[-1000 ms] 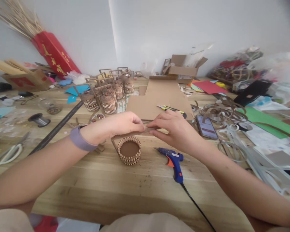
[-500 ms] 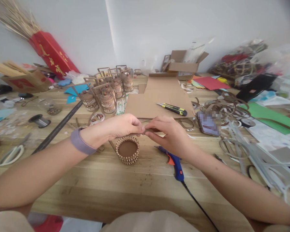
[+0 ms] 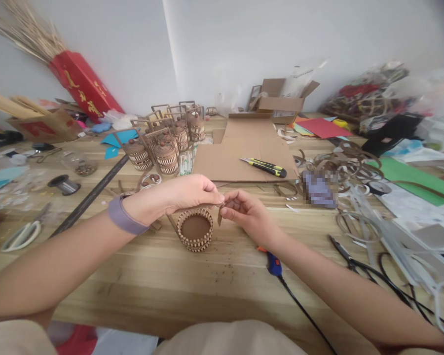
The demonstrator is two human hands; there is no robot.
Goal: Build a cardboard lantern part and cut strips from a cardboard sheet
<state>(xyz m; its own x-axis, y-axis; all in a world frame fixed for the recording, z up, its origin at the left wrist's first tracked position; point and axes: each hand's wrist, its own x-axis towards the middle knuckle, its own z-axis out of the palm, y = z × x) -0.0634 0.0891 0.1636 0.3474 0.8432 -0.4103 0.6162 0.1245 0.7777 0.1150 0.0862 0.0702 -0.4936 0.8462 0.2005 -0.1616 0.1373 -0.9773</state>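
A small round cardboard basket (image 3: 196, 229) with a ribbed wall stands on the wooden table (image 3: 163, 281) in front of me. My left hand (image 3: 177, 195), closed in a pinch, holds a brown cardboard strip (image 3: 219, 215) above the basket's rim. My right hand (image 3: 248, 217) pinches the strip's free end, which is bent downward just right of the basket. A purple band sits on my left wrist. A blue glue gun (image 3: 273, 264) lies under my right forearm, mostly hidden.
Several finished cardboard lanterns (image 3: 166, 143) stand behind the basket. A flat cardboard sheet (image 3: 240, 148) carries a yellow utility knife (image 3: 266, 167). A phone (image 3: 320, 188), cardboard rings, black pliers (image 3: 350, 256), scissors (image 3: 20, 234) and a wire spool (image 3: 63, 184) surround the work area.
My right hand has drawn back toward me and folded the strip's end downward. The left hand has stayed above the basket. The glue gun is now largely covered by my right forearm.
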